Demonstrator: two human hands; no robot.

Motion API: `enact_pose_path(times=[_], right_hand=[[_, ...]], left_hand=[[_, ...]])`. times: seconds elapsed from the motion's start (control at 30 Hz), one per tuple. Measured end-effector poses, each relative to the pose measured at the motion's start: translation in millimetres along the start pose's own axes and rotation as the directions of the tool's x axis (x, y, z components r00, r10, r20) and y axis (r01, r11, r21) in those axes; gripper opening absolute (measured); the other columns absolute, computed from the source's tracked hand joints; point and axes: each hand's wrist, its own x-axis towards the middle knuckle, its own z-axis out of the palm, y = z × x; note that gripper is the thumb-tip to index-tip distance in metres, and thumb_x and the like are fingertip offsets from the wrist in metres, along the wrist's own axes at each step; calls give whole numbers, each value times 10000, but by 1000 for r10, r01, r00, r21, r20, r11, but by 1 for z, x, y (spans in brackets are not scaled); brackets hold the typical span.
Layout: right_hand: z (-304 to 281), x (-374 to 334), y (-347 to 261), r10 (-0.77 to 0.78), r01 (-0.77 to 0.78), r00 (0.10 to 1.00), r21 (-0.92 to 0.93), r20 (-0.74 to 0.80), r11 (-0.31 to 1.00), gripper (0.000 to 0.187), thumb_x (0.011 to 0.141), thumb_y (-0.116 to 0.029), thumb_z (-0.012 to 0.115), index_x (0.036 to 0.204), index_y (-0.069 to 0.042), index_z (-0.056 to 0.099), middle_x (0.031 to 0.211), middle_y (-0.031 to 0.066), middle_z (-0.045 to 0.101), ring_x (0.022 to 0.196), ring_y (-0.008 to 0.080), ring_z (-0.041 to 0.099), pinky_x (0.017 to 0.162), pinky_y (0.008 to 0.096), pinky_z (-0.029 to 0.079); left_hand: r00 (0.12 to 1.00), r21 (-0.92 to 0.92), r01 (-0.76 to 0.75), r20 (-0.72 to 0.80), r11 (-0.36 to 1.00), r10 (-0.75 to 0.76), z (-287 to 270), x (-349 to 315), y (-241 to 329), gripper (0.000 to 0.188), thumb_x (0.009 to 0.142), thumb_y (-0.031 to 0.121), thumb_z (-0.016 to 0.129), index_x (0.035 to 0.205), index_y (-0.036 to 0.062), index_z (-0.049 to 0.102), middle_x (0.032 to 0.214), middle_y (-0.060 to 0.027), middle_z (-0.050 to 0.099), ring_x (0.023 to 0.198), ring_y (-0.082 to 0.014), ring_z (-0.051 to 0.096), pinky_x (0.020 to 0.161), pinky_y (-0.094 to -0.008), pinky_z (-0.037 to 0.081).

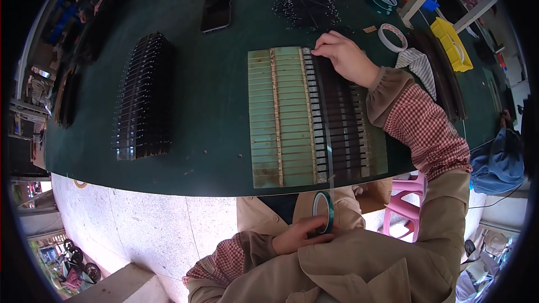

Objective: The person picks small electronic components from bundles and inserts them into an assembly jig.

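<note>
Nearest, the left hand [300,237] grips a tape roll [330,211] before the table [213,106]. Beyond lies a green board [264,160] bearing dark strips [341,118]; at its far edge, the right hand [351,59] has fingertips pinched, on what I cannot tell.

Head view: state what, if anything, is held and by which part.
Left hand: tape roll, by its lower part. Right hand: at the far edge of the green board; hold unclear.

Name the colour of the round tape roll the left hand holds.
The round tape roll is green; the head view shows it.
</note>
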Motion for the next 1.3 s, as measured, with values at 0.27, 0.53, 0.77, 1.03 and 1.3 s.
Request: enact_pose_path(times=[0.27, 0.53, 0.77, 1.03, 1.3], right_hand=[[-10, -12, -17, -43, 92, 983, -278, 177, 956, 372, 730, 31, 596, 1098, 5, 651, 1111, 59, 550, 1072, 232, 495, 911, 338, 423], [1, -18, -35, -15, 65, 992, -413, 123, 909, 465, 694, 102, 563, 1137, -5, 653, 1168, 85, 556, 1104, 269, 499, 959, 362, 413], [6, -29, -50, -96, 134, 990, -502, 100, 854, 471, 667, 115, 578, 1125, 29, 640, 1185, 101, 539, 1127, 277, 487, 970, 389, 418], [-1, -32, -54, -52, 95, 986, -284, 156, 954, 502, 652, 130, 569, 1138, 23, 632, 1192, 101, 536, 1133, 287, 483, 995, 389, 396], [-18, -31, -56, -18, 41, 995, -243, 95, 969, 492, 665, 107, 577, 1148, 26, 628, 1164, 103, 553, 1133, 278, 489, 993, 383, 400]], left_hand=[[1000, 44, -1, 17, 999, 1, -1, 2, 2, 252, 931, 76, 620, 1163, -9, 571, 1061, -104, 668, 970, -173, 644, 854, -297, 514], [999, 31, -42, 5, 999, 42, -4, 6, 1, 267, 927, 87, 629, 1174, -3, 578, 1047, -99, 668, 958, -168, 645, 828, -291, 517], [999, 35, -37, -21, 999, 38, 2, 5, 6, 240, 927, 138, 639, 1123, 4, 599, 969, -94, 648, 886, -166, 634, 771, -288, 512], [998, 24, -43, -38, 999, 44, 3, 7, 6, 238, 927, 158, 644, 1107, 7, 608, 936, -94, 639, 837, -175, 632, 737, -288, 510], [993, 44, -106, -40, 993, 107, 0, 8, 3, 245, 924, 149, 646, 1117, 3, 606, 918, -94, 634, 821, -182, 633, 722, -288, 510]])
